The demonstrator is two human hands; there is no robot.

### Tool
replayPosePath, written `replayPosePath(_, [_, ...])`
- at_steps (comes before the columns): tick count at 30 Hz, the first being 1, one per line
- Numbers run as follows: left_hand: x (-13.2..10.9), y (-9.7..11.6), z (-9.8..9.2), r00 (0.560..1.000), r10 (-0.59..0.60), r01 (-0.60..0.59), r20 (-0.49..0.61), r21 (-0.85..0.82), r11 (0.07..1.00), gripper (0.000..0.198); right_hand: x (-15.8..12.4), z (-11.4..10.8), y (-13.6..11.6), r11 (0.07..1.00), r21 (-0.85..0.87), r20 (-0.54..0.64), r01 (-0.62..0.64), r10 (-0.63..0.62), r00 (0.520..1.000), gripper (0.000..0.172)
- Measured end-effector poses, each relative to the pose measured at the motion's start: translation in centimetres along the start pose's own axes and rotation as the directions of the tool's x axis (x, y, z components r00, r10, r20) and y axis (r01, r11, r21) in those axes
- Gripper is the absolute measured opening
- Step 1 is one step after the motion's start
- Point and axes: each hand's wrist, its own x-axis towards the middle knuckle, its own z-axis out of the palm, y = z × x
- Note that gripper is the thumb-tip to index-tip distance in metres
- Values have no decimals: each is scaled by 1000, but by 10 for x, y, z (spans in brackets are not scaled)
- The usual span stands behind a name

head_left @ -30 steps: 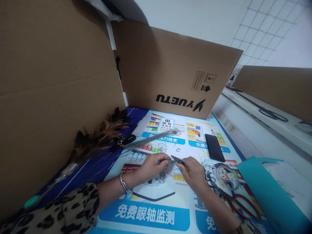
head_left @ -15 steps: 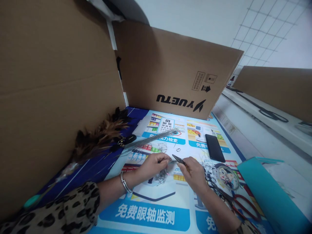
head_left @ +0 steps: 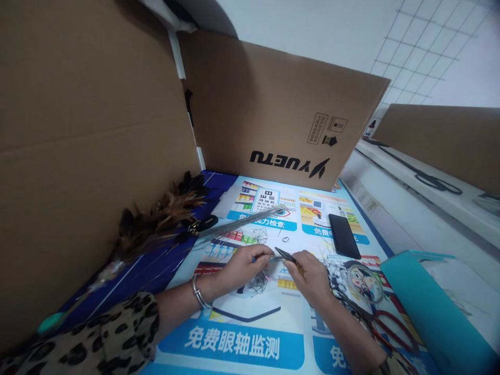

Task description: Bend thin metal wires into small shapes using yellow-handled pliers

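Note:
My left hand [head_left: 250,263] is pinched closed over the mat, with a thin piece of wire between thumb and finger. My right hand [head_left: 308,276] is wrapped round small dark pliers [head_left: 287,255], whose jaws point left toward my left fingertips. Below my left fingers lies a tangle of thin wire [head_left: 258,284]. A bundle of straight wires [head_left: 242,221] stretches across the mat beyond the hands. One small dark loop [head_left: 285,239] rests just past the pliers.
Brown feathers [head_left: 156,219] lie along the cardboard wall [head_left: 97,125] at left. A black phone [head_left: 344,236], a round clear dish [head_left: 365,282], red-handled scissors [head_left: 396,330] and a teal box [head_left: 433,307] are at right. A cardboard panel [head_left: 273,104] stands behind.
The view has shifted very slightly. Both hands keep nearly the same pose, with the pliers still close to my left fingertips.

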Motion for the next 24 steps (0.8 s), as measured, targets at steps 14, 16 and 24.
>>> replayPosePath(14, [1, -6, 2, 998, -54, 55, 24, -62, 997, 14, 2, -1, -6, 982, 152, 23, -113, 111, 994, 30])
replayPosePath(16, [1, -7, 3, 998, -60, 61, 21, -77, 995, 15, 3, -2, -5, 984, 145, 12, -100, 99, 995, 30])
replayPosePath(24, [2, -5, 3, 994, -113, 113, 9, -140, 984, 16, 2, -1, -2, 998, 42, -21, -47, 48, 999, 28])
